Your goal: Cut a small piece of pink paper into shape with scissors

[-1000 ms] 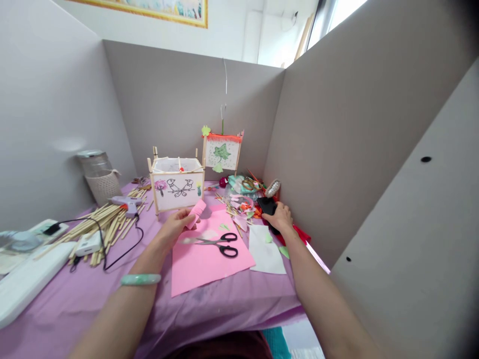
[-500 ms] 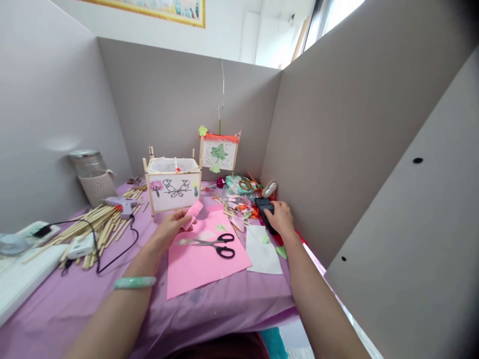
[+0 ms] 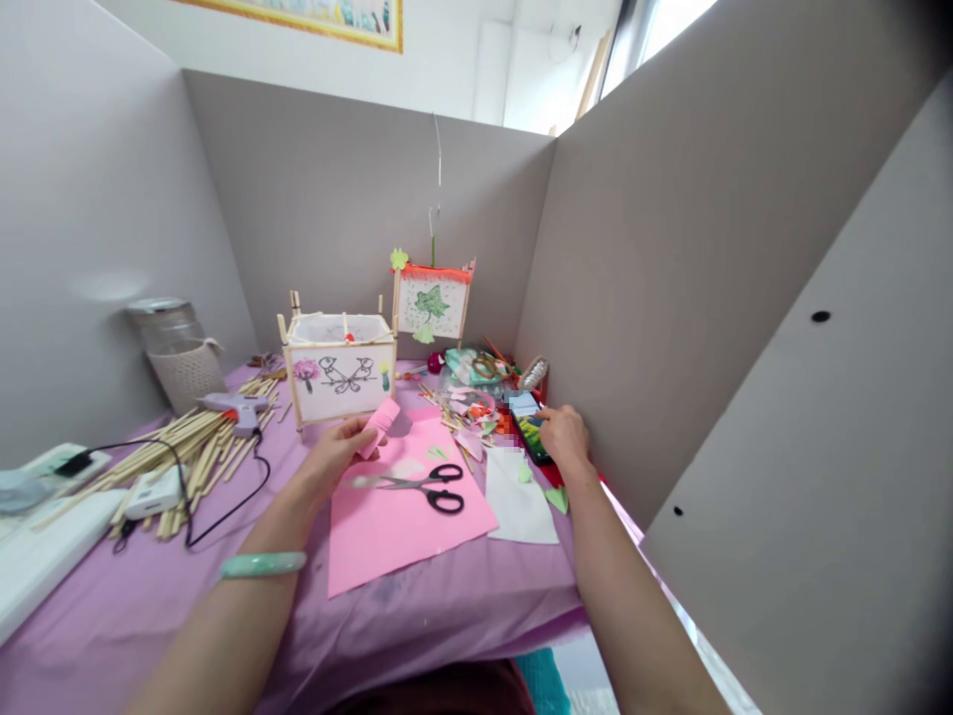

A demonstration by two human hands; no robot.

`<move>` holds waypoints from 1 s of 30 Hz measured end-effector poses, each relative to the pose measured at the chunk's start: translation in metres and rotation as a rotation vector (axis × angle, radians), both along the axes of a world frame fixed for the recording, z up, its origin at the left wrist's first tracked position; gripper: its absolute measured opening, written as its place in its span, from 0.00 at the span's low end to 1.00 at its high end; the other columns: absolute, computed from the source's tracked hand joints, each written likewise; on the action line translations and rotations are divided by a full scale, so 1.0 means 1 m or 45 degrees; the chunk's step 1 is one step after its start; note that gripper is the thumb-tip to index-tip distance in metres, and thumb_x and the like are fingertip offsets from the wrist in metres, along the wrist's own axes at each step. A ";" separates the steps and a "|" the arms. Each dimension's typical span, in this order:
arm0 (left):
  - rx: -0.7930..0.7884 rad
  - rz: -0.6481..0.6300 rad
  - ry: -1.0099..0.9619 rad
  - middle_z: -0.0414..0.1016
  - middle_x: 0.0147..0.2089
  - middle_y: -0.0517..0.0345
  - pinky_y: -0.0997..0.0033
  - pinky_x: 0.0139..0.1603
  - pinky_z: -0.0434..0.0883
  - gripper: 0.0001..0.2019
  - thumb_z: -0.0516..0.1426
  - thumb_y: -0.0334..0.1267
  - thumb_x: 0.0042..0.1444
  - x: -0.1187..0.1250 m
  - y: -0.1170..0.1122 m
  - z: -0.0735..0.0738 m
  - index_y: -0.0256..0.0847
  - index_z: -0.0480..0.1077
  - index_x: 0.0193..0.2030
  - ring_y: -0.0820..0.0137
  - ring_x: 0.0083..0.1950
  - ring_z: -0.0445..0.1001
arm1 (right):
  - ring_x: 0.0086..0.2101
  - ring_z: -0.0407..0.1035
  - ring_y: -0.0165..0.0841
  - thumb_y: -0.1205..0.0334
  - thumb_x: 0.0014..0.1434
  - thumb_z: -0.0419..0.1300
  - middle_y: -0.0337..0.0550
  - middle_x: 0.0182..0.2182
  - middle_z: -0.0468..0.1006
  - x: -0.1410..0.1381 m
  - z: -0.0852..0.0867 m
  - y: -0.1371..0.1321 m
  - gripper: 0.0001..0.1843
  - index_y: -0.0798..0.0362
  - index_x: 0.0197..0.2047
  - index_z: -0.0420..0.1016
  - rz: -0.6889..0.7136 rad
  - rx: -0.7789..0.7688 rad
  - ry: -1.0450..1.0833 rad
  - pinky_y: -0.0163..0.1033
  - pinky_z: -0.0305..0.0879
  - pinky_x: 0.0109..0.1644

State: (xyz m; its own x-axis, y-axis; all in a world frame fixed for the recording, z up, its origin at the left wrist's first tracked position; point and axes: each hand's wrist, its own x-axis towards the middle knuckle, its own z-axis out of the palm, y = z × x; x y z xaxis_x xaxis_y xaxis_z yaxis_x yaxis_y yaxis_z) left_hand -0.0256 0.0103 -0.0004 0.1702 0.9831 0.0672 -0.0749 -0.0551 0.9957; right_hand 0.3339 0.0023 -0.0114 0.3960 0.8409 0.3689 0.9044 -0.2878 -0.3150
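A folded pink paper strip [image 3: 382,425] is pinched between the thumb and fingers of my left hand [image 3: 346,447], above a pink sheet [image 3: 406,551]. Open-bladed black-handled scissors [image 3: 428,487] and small green paper bits [image 3: 438,453] lie on that sheet. My right hand [image 3: 564,437] is at a smartphone [image 3: 530,429] with a lit screen, a finger reaching onto the glass; it does not grip the phone. White paper [image 3: 517,506] lies beside the sheet, with green paper cutouts [image 3: 556,499] near it. A square stick-framed lantern [image 3: 342,382] with bird drawings stands behind my left hand.
Wooden sticks [image 3: 194,447], a glue gun [image 3: 238,405] and a corded white adapter [image 3: 154,494] lie at left, near a lidded jar [image 3: 179,353]. A smaller lantern [image 3: 432,303] hangs at the back. Paper scraps [image 3: 471,442] lie right of centre. Grey panels [image 3: 372,179] surround the table.
The phone's screen has gone from dark to lit, and my right hand has shifted slightly on it. My left hand keeps hold of the pink paper strip.
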 end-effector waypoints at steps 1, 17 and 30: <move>-0.003 0.003 -0.007 0.72 0.28 0.57 0.70 0.34 0.69 0.18 0.67 0.45 0.36 0.000 0.000 0.000 0.35 0.71 0.30 0.73 0.27 0.68 | 0.41 0.68 0.41 0.67 0.59 0.48 0.53 0.42 0.71 0.000 0.000 0.000 0.21 0.46 0.46 0.79 -0.005 0.038 0.006 0.42 0.62 0.43; -0.016 0.022 -0.074 0.74 0.31 0.54 0.70 0.32 0.73 0.18 0.65 0.46 0.43 -0.003 0.004 -0.003 0.35 0.69 0.35 0.71 0.30 0.73 | 0.39 0.66 0.35 0.48 0.53 0.64 0.45 0.36 0.75 -0.096 -0.009 -0.016 0.18 0.53 0.40 0.77 1.574 0.211 -0.194 0.40 0.59 0.46; 0.007 0.070 -0.081 0.74 0.31 0.55 0.73 0.31 0.70 0.19 0.65 0.47 0.42 -0.004 0.004 -0.003 0.35 0.70 0.35 0.74 0.27 0.70 | 0.35 0.65 0.32 0.61 0.54 0.61 0.43 0.33 0.74 -0.110 -0.001 -0.031 0.12 0.53 0.43 0.74 1.579 0.008 -0.309 0.36 0.56 0.40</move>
